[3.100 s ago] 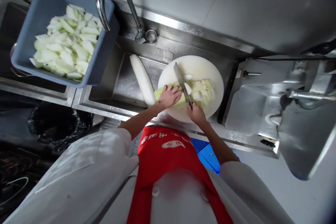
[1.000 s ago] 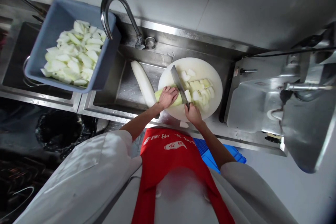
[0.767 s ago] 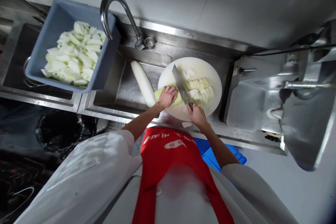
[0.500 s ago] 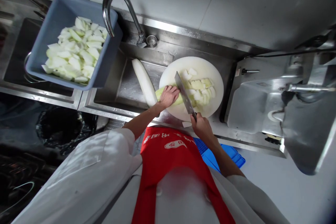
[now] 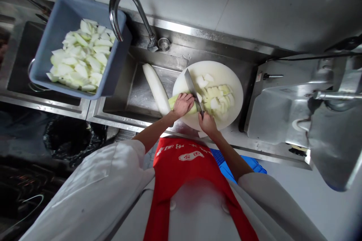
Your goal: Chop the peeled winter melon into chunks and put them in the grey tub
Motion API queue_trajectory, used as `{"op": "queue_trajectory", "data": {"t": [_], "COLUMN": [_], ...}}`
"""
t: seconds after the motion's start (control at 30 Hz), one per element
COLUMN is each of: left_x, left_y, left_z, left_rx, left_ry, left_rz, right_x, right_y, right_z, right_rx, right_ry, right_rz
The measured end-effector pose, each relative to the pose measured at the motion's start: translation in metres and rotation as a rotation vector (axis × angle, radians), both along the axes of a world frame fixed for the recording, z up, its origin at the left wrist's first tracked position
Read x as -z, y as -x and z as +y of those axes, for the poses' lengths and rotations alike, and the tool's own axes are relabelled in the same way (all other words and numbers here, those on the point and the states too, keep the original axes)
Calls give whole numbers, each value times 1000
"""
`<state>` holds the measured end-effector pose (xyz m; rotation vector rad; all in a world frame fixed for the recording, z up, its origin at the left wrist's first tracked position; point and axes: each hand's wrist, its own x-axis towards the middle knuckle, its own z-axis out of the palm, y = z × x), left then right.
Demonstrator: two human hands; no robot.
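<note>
On the round white cutting board (image 5: 236,83) lies a long, pale green, peeled vegetable (image 5: 172,101), perhaps a radish or gourd. My left hand (image 5: 183,104) presses down on it from above, fingers bent around it. The handle of a kitchen knife (image 5: 191,83) is in my closed right hand (image 5: 208,124). Its blade slants away from me, close to my left fingertips at the vegetable's right end. Cut pieces (image 5: 218,93) are spread over the right half of the board. Another long, whitish peeled vegetable (image 5: 156,88) leans in the sink, left of the board.
A grey-blue bin (image 5: 111,79) full of cut pieces stands on the left, under a curved faucet (image 5: 114,7). The sink basin (image 5: 135,94) lies beside the board. A metal machine (image 5: 271,113) is at the right, and a black-lined trash bin (image 5: 66,135) sits below left.
The knife has shifted left and away from me, with my right hand closer to my left. My left hand stays on the vegetable. The view has shifted slightly.
</note>
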<state>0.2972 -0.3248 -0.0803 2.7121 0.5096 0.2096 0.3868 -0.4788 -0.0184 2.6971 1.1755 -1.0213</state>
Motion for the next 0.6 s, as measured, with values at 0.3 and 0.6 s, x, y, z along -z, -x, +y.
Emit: {"op": "queue_trajectory", "data": {"t": [0.3,0.6], "left_x": [-14,-8], "left_y": [48,11], "left_z": [9,-15], "left_rx": [86,73], "left_ry": [-62,-64], "left_rz": [185,112], "right_x": [-3,-6], "right_y": [-3,-26], "right_z": [-8,-42], "right_rx": [20,30], "right_ry": [-43,3], "right_rz": [-7,-7]}}
